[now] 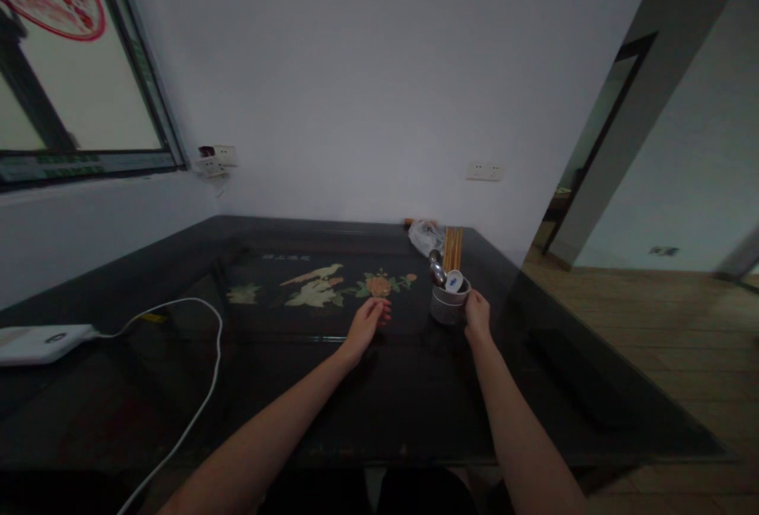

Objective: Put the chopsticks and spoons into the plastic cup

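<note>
A grey-white cup (447,306) stands upright on the dark tabletop, right of the middle. My right hand (477,314) is closed on the cup's right side; its fingertips are partly hidden. Metal spoons (437,270), a white spoon with a blue mark (454,282) and several wooden chopsticks (453,248) stick up out of the cup. Their lower ends are hidden inside it. My left hand (366,327) is left of the cup and apart from it, its fingers loosely curled and slightly apart, with nothing visible in them.
A crumpled clear plastic bag (424,236) lies behind the cup near the wall. At the left, a white device (46,343) trails a white cable (218,341) over the table's front. Bird and flower pictures (317,291) decorate the black tabletop (415,412). A window is at far left.
</note>
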Available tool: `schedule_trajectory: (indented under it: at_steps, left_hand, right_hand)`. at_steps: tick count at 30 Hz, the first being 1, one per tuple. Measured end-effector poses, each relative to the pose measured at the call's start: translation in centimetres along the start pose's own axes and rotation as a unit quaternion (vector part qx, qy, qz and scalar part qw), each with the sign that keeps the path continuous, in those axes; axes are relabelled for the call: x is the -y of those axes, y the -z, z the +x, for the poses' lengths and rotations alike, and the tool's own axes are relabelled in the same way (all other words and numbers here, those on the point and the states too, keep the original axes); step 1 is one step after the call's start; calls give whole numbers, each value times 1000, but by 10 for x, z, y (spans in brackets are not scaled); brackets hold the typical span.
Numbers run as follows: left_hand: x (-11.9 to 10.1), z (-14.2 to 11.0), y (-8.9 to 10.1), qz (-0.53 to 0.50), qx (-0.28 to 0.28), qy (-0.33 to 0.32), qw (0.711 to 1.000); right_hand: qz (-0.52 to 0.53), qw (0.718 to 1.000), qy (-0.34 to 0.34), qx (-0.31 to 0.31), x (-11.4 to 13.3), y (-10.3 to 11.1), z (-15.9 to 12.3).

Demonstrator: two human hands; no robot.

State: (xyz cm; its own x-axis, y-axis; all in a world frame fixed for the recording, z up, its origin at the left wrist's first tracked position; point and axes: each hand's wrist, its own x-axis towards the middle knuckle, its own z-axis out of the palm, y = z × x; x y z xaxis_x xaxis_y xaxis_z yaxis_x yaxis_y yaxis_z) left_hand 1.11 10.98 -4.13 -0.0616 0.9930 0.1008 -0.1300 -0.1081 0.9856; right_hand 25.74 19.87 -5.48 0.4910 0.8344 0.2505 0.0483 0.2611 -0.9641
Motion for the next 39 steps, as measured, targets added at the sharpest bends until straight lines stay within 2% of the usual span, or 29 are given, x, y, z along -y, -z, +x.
schedule_trajectory:
  at_steps: [4,11,19,26,33,39]
  left_hand:
    - [-2,-1,0,13,-1,-9,1000]
    - [0,0,1,18,-9,2,1000]
    - [-6,2,0,-17,-15,-40,999]
    - [-10,8,7,-8,-14,-88,996]
    - [-16,9,14,-10,-17,-50,999]
    - [-20,13,20,-16,-13,-41,999]
  right_hand:
    - [4,999,-18,37,3,-9,-9]
    - [26,981,-71,180,18,-25,-32]
    - [27,956,-67,285,31,-39,-54]
    - [20,940,-52,337,35,-47,-65]
    - [19,922,-25,387,37,-53,-74]
    - [16,917,-21,399,39,-52,-76]
